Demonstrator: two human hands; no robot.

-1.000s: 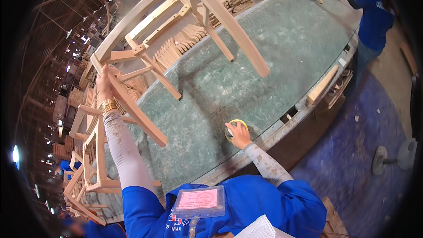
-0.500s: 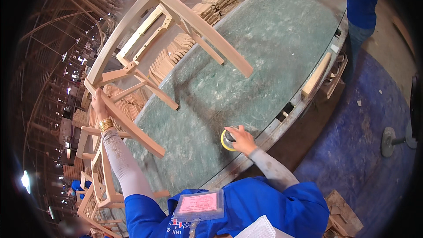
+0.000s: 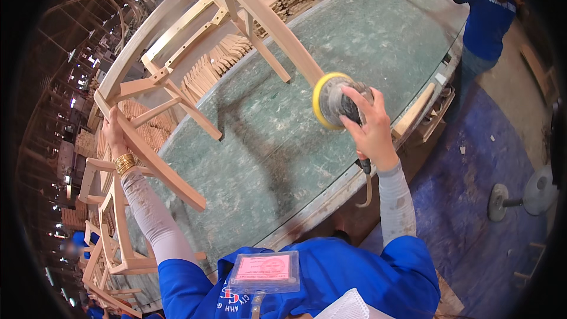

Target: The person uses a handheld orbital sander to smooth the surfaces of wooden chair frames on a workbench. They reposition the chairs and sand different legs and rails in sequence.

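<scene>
A pale wooden chair frame [image 3: 160, 28] stands tipped on the green-topped table [image 3: 307, 153], its legs and rails showing. My left hand [image 3: 114, 132] is closed around the near leg, close to the joint at the frame's left corner. In my right hand [image 3: 372, 121] is a round orbital sander [image 3: 338, 101] with a yellow-edged pad and a hose at its lower end. The sander is raised above the table, its pad turned up on edge beside the end of the chair's right leg; whether they touch I cannot tell.
More wooden chair frames [image 3: 121, 242] stand at the lower left. Stacked wooden parts [image 3: 215, 62] lie beyond the table. A wooden block [image 3: 414, 109] rests along the right edge. At the far right stand a co-worker in blue [image 3: 487, 15] and a fan [image 3: 537, 190].
My right hand has lifted the sander off the tabletop and brought it up toward the end of the chair's right leg. My left hand still grips the frame, which sits slightly further left in view.
</scene>
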